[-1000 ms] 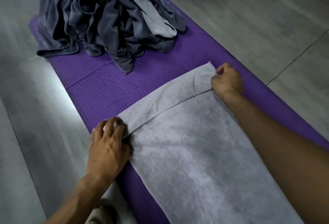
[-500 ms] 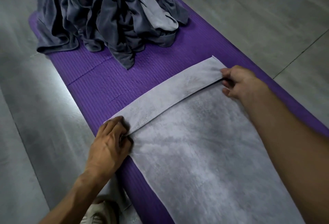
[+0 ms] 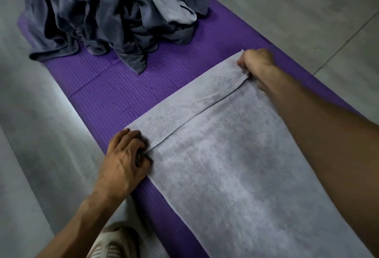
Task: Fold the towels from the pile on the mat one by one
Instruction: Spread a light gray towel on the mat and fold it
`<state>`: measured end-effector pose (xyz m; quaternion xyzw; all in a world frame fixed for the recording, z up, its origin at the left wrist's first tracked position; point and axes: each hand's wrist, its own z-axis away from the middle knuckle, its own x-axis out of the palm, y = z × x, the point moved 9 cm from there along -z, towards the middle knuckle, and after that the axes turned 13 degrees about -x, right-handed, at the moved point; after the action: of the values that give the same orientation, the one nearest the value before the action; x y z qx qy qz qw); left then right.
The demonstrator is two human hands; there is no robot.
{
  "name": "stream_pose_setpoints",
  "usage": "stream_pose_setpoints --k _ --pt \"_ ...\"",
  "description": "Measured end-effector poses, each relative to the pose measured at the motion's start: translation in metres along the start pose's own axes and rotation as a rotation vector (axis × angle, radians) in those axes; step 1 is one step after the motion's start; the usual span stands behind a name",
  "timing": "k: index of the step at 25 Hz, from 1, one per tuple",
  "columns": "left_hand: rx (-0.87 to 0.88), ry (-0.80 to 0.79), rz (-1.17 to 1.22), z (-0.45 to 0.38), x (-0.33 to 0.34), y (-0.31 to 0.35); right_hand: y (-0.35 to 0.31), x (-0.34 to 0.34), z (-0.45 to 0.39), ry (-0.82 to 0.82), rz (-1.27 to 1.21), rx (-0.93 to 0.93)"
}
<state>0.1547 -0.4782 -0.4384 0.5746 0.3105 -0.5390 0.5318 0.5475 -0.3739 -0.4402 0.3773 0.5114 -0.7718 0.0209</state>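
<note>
I count 1 light grey towel [image 3: 235,165] spread flat on the purple mat [image 3: 106,93], its far end folded over as a band, and 1 heap of dark grey towels [image 3: 106,11] at the mat's far end, too tangled to count. My left hand [image 3: 125,159] pinches the band's left corner; my right hand [image 3: 256,62] grips its right corner, fingers curled. The towel's near end is cut off, and 1 shoe [image 3: 114,245] shows partly.
</note>
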Motion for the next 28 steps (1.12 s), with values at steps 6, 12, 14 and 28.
stream_pose_setpoints --k 6,12,14,28 --pt "-0.036 0.111 0.119 0.003 -0.013 -0.005 -0.007 0.010 -0.006 -0.189 -0.036 -0.031" --pt "-0.048 -0.094 -0.125 0.009 0.001 -0.018 -0.043 0.025 0.047 -0.130 0.636 -0.682" --pt "0.068 -0.178 -0.203 0.016 0.009 -0.006 -0.020 0.055 0.084 -0.380 0.774 -0.838" --pt "0.744 -0.220 -0.383 0.082 0.025 0.167 0.111 0.020 0.443 -0.344 0.715 -0.776"
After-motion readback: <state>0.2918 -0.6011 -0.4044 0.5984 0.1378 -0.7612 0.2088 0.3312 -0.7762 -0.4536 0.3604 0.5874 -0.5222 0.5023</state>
